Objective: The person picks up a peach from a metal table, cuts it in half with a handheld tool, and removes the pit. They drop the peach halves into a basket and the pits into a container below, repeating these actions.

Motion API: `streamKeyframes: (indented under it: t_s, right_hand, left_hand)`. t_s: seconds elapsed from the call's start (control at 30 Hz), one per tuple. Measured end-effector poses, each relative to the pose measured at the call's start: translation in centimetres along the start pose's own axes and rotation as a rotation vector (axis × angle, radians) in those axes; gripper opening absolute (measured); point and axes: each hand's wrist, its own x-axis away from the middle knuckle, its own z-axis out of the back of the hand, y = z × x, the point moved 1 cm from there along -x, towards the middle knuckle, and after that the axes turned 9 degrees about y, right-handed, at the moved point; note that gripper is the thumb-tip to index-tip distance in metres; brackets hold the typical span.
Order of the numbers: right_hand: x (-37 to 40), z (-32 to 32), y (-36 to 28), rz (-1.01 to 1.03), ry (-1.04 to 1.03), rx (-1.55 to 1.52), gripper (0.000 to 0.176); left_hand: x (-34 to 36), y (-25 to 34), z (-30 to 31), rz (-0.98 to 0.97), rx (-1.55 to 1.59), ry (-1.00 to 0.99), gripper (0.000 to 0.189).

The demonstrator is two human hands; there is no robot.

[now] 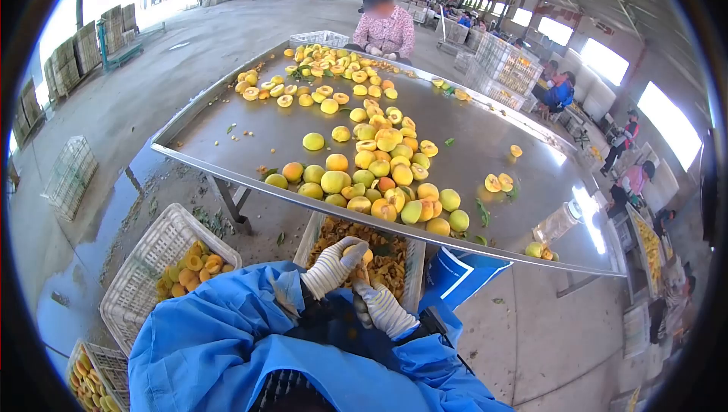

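Observation:
My left hand (pixel 334 266), in a striped white glove, is closed around a yellow-orange fruit (pixel 368 256) that shows between the fingers. Just below it, my right hand (pixel 385 310), gloved too, has its fingers curled up against the same fruit; whether they hold a tool is hidden. Both hands are over a crate (pixel 414 275) of brown and orange scraps. In front of them, whole and halved yellow fruits (pixel 334 181) are heaped on the metal table (pixel 265 131), with scattered green leaves.
Left of me is a white crate (pixel 129 290) of fruit, with another crate (pixel 114 363) of halves below it. A blue bag (pixel 462 272) hangs under the table edge. A clear jar (pixel 557 224) lies on the right. A person (pixel 385 31) sits across the table.

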Motion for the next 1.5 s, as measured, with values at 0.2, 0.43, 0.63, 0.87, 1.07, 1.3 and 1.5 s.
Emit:
streamKeyframes:
  t_s: [0.2,0.43,0.63,0.87,1.07,1.3,1.5]
  right_hand:
    - [-0.8,0.3,0.6,0.295,0.096,0.308,0.030]
    - [-0.4,1.3,0.1,-0.019,-0.115,-0.099,0.027]
    - [-4.1,2.9,2.8,0.724,0.312,0.702,0.029]
    - [-2.3,0.7,1.9,0.169,0.070,0.118,0.030]
    - [-2.1,0.0,1.9,0.304,0.157,0.334,0.026]
    - [-1.2,0.6,-0.1,0.263,0.013,0.271,0.028]
    - [-6.2,3.7,5.6,0.707,0.219,0.836,0.031]
  left_hand:
    - [0.1,0.2,0.3,-0.052,-0.060,-0.022,0.042]
    - [-0.4,-0.3,-0.2,-0.070,0.162,-0.060,0.048]
    - [-0.8,-1.4,0.4,0.040,0.106,-0.076,0.048]
    - [-0.6,-1.2,0.4,0.045,0.200,-0.059,0.042]
    - [-1.2,-1.0,0.9,0.091,-0.197,-0.043,0.042]
    - [0.9,0.5,-0.7,-0.142,0.060,-0.056,0.034]
    - [-0.6,-0.7,0.8,0.020,-0.049,-0.198,0.045]
